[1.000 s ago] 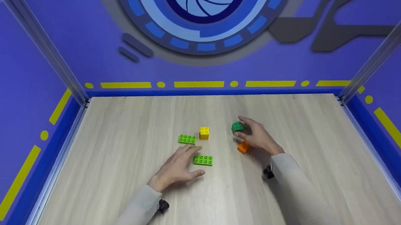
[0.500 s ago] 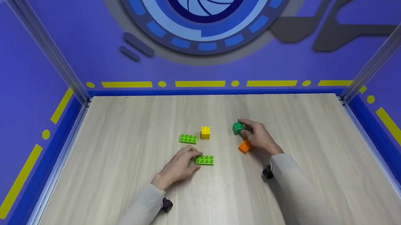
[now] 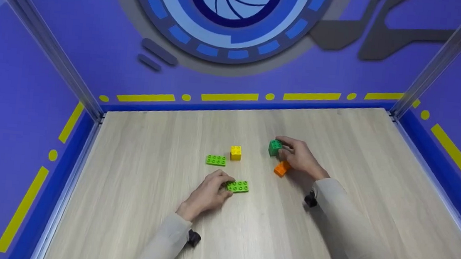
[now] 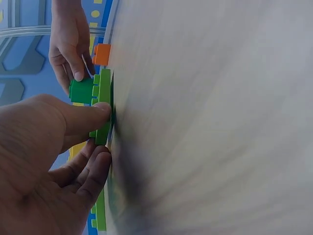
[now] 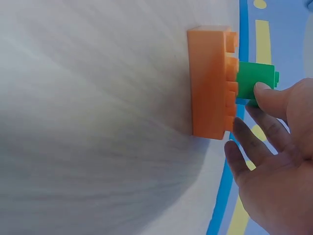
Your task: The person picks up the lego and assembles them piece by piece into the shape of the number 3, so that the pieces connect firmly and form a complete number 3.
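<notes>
My left hand [image 3: 207,193] pinches a flat light green toy building brick [image 3: 239,186] by its left end. The left wrist view shows the thumb at one edge of this flat brick [image 4: 103,85], with fingers at the other and its studs facing up from the table. Farther back on the right, my right hand [image 3: 301,155] grips a dark green block-shaped brick [image 3: 275,147] between thumb and fingers. An orange brick [image 3: 281,169] lies just below that hand, partly covered by it in the head view. From the right wrist, the dark green brick [image 5: 255,80] appears behind the orange one.
A second flat light green brick [image 3: 215,160] lies beyond my left hand. Beside it stands a yellow brick [image 3: 235,153]. The pale wooden table [image 3: 147,172] is bounded by a blue and purple back wall [image 3: 201,77] and side walls.
My left thumb and fingers have closed on the near flat light green brick, which has turned slightly and shifted right. My right thumb and fingers have closed on the dark green brick.
</notes>
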{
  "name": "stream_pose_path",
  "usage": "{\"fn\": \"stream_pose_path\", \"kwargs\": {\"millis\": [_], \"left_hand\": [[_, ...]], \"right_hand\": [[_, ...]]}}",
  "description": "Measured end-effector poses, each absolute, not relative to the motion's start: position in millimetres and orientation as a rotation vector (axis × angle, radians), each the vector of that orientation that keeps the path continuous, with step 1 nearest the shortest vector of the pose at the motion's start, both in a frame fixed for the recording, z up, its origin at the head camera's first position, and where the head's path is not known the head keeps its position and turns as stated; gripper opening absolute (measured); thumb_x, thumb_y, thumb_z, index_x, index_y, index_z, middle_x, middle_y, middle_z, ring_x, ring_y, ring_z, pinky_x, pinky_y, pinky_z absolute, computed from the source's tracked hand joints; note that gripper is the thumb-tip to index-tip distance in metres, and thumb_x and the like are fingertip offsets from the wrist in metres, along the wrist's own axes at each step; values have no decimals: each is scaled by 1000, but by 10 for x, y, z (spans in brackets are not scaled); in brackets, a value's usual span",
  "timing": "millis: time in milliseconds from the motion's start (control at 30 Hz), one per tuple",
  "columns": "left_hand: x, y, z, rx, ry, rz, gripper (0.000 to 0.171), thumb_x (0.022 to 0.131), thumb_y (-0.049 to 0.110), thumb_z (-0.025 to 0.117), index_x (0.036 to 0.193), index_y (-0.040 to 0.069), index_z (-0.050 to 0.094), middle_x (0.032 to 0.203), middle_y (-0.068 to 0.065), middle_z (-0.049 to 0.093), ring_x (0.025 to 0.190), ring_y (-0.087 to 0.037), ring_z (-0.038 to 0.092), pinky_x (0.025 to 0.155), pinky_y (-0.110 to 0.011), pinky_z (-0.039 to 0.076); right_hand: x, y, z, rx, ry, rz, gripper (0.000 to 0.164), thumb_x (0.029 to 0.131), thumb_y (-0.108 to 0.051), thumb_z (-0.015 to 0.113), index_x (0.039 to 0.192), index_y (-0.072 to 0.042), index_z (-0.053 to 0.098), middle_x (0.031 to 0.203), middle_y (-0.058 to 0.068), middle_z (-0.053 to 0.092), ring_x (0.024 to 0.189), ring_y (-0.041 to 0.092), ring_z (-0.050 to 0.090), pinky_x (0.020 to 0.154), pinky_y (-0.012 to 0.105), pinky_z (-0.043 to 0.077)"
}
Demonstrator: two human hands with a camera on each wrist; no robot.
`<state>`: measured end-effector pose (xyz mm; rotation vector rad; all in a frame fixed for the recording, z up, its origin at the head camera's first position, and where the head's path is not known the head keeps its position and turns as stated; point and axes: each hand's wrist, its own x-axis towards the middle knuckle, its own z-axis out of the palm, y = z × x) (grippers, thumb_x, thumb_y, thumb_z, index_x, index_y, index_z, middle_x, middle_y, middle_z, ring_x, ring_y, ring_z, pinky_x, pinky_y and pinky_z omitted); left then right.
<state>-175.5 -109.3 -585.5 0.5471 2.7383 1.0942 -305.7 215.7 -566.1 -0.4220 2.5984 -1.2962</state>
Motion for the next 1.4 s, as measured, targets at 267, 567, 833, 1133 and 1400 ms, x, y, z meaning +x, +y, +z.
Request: {"fn": "stream_pose_path", "kwargs": {"millis": [267,567,833,1133,1400], "left_hand": [[-1726,-1043,-5874,549,2715,1099,35,102,15,73,137,10,71,122,1,64,108,-12,60,97,-33,53],[-1739,-1040,-5929,503,2666,1178,35,101,18,74,136,16,72,122,4,63,104,-12,56,94,-32,49],[-1779,-1068,-5981,518,2640,1241,40,99,23,77,138,16,71,124,3,63,104,-15,55,94,-33,46],[-1787,-1061,-5981,492,2667,1190,38,101,27,76,138,21,72,123,3,61,106,-15,53,96,-36,45],[-1808,-1056,-5980,496,2660,1192,37,101,26,76,137,21,73,121,4,61,103,-15,53,92,-34,44]], "right_hand": [[-2989,2157,-5600,-457,2633,-1287,49,108,-8,62,156,-8,54,154,14,59,141,37,57,115,54,49],[-2862,2131,-5536,-511,2639,-1315,48,106,-7,66,153,-7,58,150,13,63,134,37,64,109,51,54],[-2711,2059,-5475,-649,2664,-1357,44,104,-9,69,147,-4,63,141,17,68,127,36,68,110,55,53],[-2531,1961,-5408,-699,2669,-1346,43,103,-12,72,146,-6,65,140,15,69,122,32,69,108,52,55],[-2445,1925,-5406,-716,2652,-1357,44,103,-13,73,145,-4,65,140,13,70,122,31,69,108,53,55]]}}
